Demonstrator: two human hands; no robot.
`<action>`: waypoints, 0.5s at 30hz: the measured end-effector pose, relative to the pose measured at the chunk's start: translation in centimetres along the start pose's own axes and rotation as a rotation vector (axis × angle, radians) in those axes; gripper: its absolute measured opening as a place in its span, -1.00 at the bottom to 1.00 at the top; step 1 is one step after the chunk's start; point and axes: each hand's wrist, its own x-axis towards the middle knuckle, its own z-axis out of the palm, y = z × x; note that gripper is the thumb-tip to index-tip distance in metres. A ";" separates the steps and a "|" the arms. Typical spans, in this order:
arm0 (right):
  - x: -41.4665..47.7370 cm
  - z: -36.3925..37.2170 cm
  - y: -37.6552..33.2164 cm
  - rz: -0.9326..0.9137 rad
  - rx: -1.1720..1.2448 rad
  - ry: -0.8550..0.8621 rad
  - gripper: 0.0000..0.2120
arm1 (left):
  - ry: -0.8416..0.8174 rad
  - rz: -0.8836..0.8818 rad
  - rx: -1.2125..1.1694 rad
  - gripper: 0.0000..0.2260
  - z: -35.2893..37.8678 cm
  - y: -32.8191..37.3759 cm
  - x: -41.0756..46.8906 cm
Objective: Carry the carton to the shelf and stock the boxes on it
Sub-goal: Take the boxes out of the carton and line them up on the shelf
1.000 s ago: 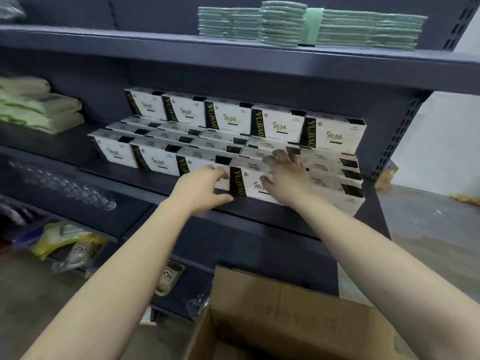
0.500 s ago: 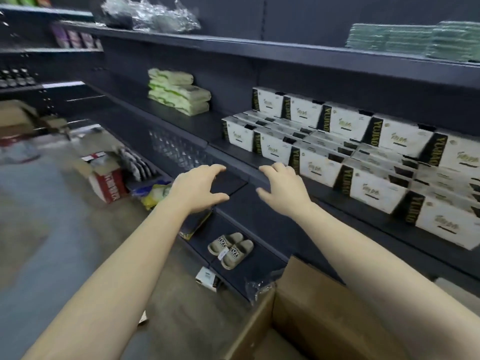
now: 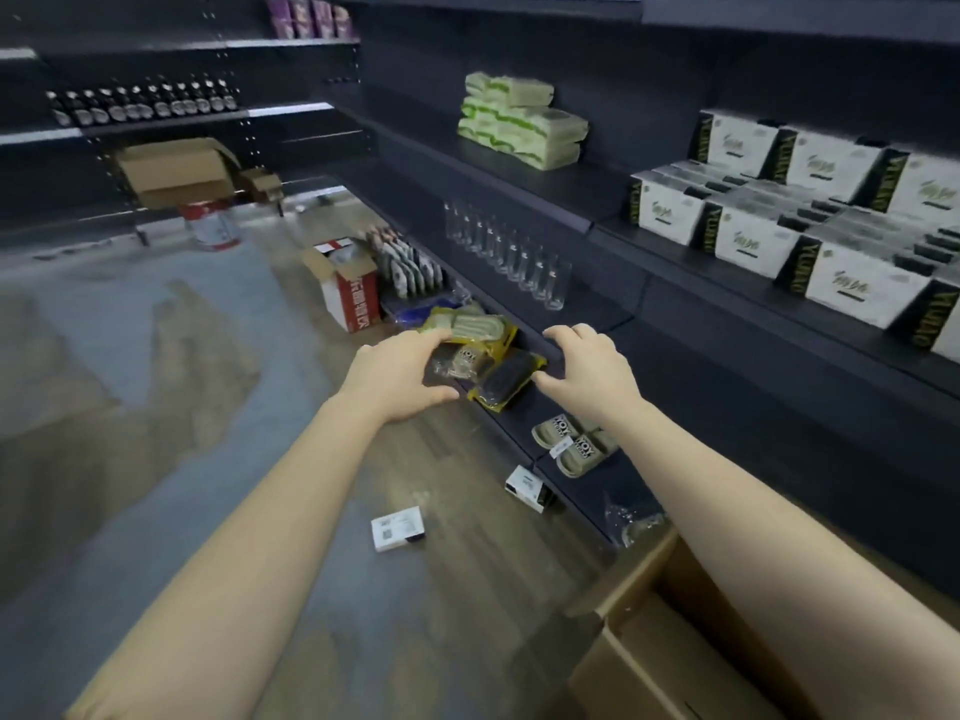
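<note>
White boxes with black ends stand in rows and stacks on the dark shelf at the right. The brown carton sits open at the bottom right, below my right forearm. My left hand and my right hand hover side by side in mid-air, in front of the lower shelves and left of the boxes. The fingers of both hands are loosely curved and hold nothing. Neither hand touches a box or the carton.
Bagged slippers and loose slippers lie on the bottom shelf, with glasses and green packs above. Two small white boxes lie on the floor. A red-white carton, a paint can and an open cardboard box stand further left.
Both hands have come off the stocked boxes and drawn back. My view has swung left, so the boxes now sit at the right edge and the aisle floor fills the left.
</note>
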 end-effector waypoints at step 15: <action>7.8 8.5 -10.0 -0.137 0.029 -0.147 -0.44 | -0.013 -0.193 -0.015 -0.34 0.4 -13.6 -0.9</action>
